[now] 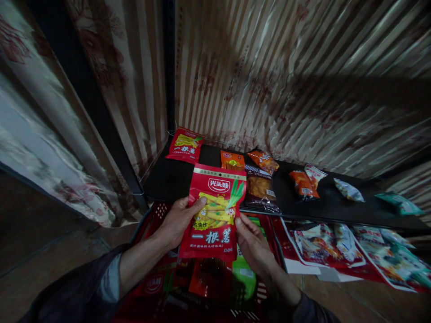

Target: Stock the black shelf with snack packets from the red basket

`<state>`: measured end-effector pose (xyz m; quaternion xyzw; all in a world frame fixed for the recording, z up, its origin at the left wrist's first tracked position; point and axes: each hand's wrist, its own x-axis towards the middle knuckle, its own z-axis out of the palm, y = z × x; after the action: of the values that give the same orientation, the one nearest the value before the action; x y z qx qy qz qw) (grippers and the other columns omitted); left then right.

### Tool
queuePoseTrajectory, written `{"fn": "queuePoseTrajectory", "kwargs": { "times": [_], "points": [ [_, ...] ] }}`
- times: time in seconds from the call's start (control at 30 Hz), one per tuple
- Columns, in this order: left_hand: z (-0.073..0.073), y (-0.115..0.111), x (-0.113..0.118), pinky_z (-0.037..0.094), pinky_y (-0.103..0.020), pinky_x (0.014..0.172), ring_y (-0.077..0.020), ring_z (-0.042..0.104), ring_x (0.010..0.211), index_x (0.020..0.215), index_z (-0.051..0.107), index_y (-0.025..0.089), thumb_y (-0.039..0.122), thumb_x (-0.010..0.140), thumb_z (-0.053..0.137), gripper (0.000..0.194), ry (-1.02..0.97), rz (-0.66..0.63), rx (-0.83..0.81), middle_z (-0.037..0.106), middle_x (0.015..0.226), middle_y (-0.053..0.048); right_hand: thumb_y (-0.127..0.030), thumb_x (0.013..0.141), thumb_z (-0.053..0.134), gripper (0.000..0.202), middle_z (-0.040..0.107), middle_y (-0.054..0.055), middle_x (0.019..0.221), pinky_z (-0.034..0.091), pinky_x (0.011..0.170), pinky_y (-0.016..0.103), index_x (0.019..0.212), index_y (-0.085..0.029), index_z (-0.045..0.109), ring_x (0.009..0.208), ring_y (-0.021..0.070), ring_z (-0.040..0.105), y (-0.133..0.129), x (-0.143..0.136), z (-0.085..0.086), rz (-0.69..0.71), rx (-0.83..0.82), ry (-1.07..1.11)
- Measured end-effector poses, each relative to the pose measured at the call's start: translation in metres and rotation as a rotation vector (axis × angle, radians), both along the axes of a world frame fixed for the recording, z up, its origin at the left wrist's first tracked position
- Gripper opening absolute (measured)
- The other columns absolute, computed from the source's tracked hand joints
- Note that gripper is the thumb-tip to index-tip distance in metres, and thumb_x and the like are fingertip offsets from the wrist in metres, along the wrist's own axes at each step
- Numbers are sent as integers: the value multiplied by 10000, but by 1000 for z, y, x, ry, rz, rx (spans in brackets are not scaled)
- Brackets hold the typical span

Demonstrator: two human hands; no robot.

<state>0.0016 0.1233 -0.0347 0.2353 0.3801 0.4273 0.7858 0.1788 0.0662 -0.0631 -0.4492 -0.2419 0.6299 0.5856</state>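
Between my two hands is a red snack bag [215,215] with a yellow picture and green onion stalks printed on it, its front facing me. My left hand [178,222] grips its left edge, thumb across the front. The right edge is pinched by my right hand [254,240]; the fingers behind the bag are hidden. Below it stands a red plastic basket [161,208] holding several packets, among them a green packet [244,278] and an orange-red packet [208,278]. A matching red snack bag [185,146] lies at the left end of the black shelf [208,157].
Along the shelf lie an orange packet [232,160], a dark brown bag [261,188], another orange bag [264,160], a small orange packet [305,185] and a teal packet [399,203]. Filled containers [323,244] sit below at right. A dark post [97,103] and patterned curtains [235,76] enclose the shelf.
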Motion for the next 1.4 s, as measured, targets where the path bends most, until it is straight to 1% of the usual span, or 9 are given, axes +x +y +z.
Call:
{"fn": "queuePoseTrajectory", "kwargs": {
  "times": [0.17, 0.37, 0.63, 0.83, 0.93, 1.07, 1.17, 1.27, 1.4],
  "points": [
    [-1, -6, 5, 593, -368, 691, -267, 739, 723, 900, 705, 133, 417, 537, 895, 498, 62, -66, 14, 778, 837, -91, -356, 623, 877, 338, 785, 26, 958, 565, 863, 378, 916, -244, 751, 862, 210, 728, 6, 7, 9, -111, 39, -59],
    [-3, -8, 8, 589, -363, 682, -247, 728, 669, 861, 714, 126, 474, 509, 894, 527, 104, -108, 29, 776, 806, -97, -345, 641, 860, 328, 781, 15, 978, 551, 896, 429, 938, -261, 747, 904, 236, 723, 6, 7, 14, -39, 89, -54],
    [-2, -9, 9, 585, -344, 653, -243, 726, 648, 863, 726, 131, 498, 507, 889, 537, 113, -122, 13, 776, 791, -88, -341, 698, 819, 234, 779, 2, 959, 552, 890, 424, 910, -277, 742, 901, 232, 722, 4, 8, 16, -101, 76, -53],
    [-6, -8, 8, 594, -366, 723, -263, 740, 735, 880, 736, 136, 501, 559, 870, 504, 44, -105, 17, 781, 862, -92, -334, 639, 856, 255, 783, 18, 890, 577, 844, 411, 853, -249, 745, 842, 234, 729, 5, 7, 16, -177, 0, -41],
    [-7, -8, 6, 592, -369, 751, -274, 743, 804, 915, 738, 144, 486, 595, 858, 484, 30, -91, 18, 780, 921, -93, -338, 609, 872, 277, 782, 17, 879, 579, 844, 417, 836, -247, 742, 823, 234, 728, 5, 6, 19, -181, -12, -22],
    [-6, -8, 6, 586, -387, 777, -296, 736, 876, 942, 735, 139, 467, 632, 842, 465, 26, -95, 43, 778, 924, -103, -319, 600, 880, 264, 783, 18, 884, 573, 856, 435, 807, -247, 733, 855, 242, 725, 5, 7, 22, -186, -17, -7],
    [-6, -8, 5, 577, -394, 800, -303, 727, 915, 939, 735, 139, 481, 633, 837, 471, 23, -106, 64, 778, 915, -103, -324, 584, 889, 270, 784, 19, 882, 579, 843, 437, 782, -246, 723, 829, 242, 728, 6, 7, 21, -206, -20, -9],
    [-7, -9, 4, 560, -395, 838, -291, 724, 917, 948, 737, 141, 489, 622, 841, 488, 14, -154, 90, 775, 951, -105, -336, 577, 889, 284, 779, 1, 844, 585, 843, 416, 784, -250, 715, 801, 227, 732, 7, 9, 19, -237, -28, -8],
    [-11, -10, 3, 537, -376, 877, -257, 721, 918, 1013, 729, 143, 397, 630, 857, 477, 30, -283, 104, 762, 1029, -117, -337, 578, 890, 311, 774, -17, 810, 587, 849, 397, 809, -251, 701, 803, 217, 735, 9, 16, 18, -267, -53, 13]
  ]
}}
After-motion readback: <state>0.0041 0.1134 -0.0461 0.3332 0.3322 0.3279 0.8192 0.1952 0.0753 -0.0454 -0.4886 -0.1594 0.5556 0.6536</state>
